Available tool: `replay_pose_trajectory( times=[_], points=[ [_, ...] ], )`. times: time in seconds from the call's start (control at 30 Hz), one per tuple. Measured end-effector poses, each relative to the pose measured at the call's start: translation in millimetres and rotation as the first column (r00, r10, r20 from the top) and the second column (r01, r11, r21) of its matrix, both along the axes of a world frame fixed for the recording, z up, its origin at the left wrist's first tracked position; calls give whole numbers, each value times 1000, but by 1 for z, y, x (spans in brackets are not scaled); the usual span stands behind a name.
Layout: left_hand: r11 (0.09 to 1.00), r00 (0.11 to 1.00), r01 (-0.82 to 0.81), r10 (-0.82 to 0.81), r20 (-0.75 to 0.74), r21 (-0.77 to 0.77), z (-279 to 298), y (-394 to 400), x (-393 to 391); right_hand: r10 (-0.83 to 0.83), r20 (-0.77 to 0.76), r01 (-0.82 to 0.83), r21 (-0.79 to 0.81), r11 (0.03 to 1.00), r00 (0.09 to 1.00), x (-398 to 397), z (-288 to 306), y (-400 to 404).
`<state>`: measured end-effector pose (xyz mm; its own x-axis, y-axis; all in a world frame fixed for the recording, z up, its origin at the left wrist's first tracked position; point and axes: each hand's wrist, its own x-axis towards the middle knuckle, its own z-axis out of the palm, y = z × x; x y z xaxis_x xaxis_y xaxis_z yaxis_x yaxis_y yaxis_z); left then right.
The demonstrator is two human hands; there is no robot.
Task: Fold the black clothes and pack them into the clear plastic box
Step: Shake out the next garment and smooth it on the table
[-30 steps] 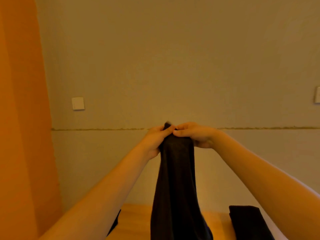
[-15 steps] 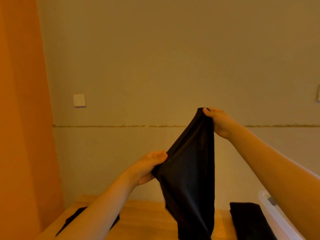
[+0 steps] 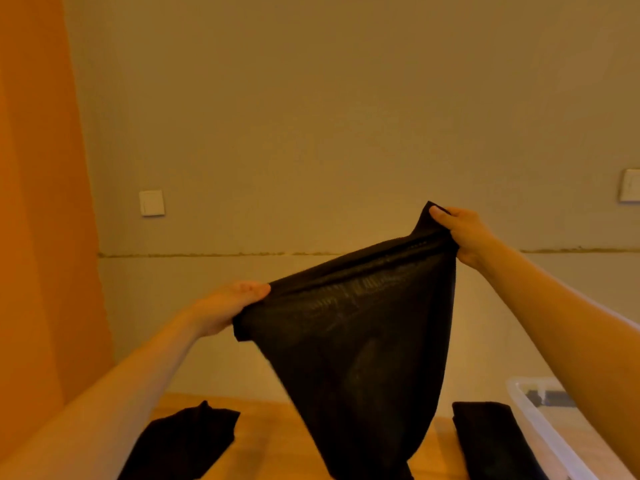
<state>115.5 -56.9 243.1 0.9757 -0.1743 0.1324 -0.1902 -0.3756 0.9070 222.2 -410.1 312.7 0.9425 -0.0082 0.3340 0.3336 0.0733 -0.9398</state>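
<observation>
We stretch a black garment (image 3: pixel 349 327) between our left hand (image 3: pixel 228 306) and right hand (image 3: pixel 460 233), fingers pinching its edge, one folded piece (image 3: pixel 491 441) waiting beside the clear plastic box (image 3: pixel 568 445), another (image 3: pixel 183 441) unfolded.

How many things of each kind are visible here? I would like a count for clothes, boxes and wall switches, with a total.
Black clothes: 3 (held garment, crumpled piece on the table, folded piece beside the box)
Clear plastic box: 1
Wall switch plates: 2 (left plate, right plate)
Total: 6
</observation>
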Motion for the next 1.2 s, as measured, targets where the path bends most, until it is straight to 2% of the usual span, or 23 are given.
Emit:
replay_pose_trajectory(
  times=[0.13,0.23,0.33,0.43,0.53,0.63,0.73,0.77,0.87,0.93,1.0,1.13,1.2],
  points=[
    [984,994,-74,60,90,163,53,17,-3,-74,78,74,1,997,994,3,18,-16],
    [920,985,-166,134,112,354,94,33,1,-149,128,156,-48,987,980,3,34,-28],
    [833,930,-344,237,282,433,128,37,5,-154,189,176,-103,979,970,0,51,-32],
    [778,806,-535,353,474,330,151,39,6,-155,243,187,-116,975,958,-7,69,-35],
    [796,698,-595,441,564,115,164,41,8,-178,279,215,-107,971,944,-15,82,-38],
    [822,687,-569,457,565,28,173,40,6,-202,304,244,-105,964,931,-22,88,-38],
    [838,667,-539,485,566,-83,181,38,-3,-247,330,270,-24,963,911,-28,93,-39],
    [839,656,-535,488,575,-102,183,37,-4,-260,332,274,6,962,907,-30,95,-40],
    [789,629,-614,471,619,24,182,29,-10,-298,298,307,16,952,907,-34,100,-40],
    [778,587,-626,514,626,-52,184,26,-14,-347,298,351,40,935,889,-37,102,-41],
    [792,583,-602,524,621,-102,187,26,-20,-380,307,376,75,924,873,-40,105,-42],
    [767,574,-640,514,638,-43,191,32,-26,-391,332,402,36,915,859,-46,108,-46],
    [750,552,-657,544,632,-72,191,38,-29,-383,343,396,34,918,858,-49,107,-49]
  ],
)
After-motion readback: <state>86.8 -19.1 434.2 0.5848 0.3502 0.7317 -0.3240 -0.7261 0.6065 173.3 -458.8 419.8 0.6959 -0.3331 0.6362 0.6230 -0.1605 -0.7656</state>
